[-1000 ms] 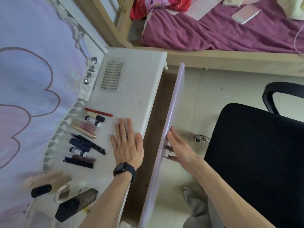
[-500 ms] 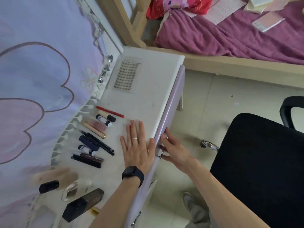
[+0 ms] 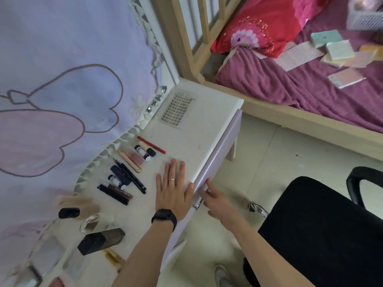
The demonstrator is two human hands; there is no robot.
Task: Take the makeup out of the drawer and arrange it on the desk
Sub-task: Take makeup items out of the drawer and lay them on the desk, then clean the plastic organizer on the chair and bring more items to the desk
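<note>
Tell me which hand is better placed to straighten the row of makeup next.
Left, probably. The left hand lies flat on the desk beside the makeup row; the right hand is off the desk, at the drawer front.

place: home bedroom | signs: wooden bed frame (image 3: 300, 118), purple blanket (image 3: 290, 85), red flowered pillow (image 3: 259, 23) | white desk (image 3: 207, 121) beside the bed, makeup (image 3: 120, 175) laid in rows on it | black office chair (image 3: 321, 224) near it
</note>
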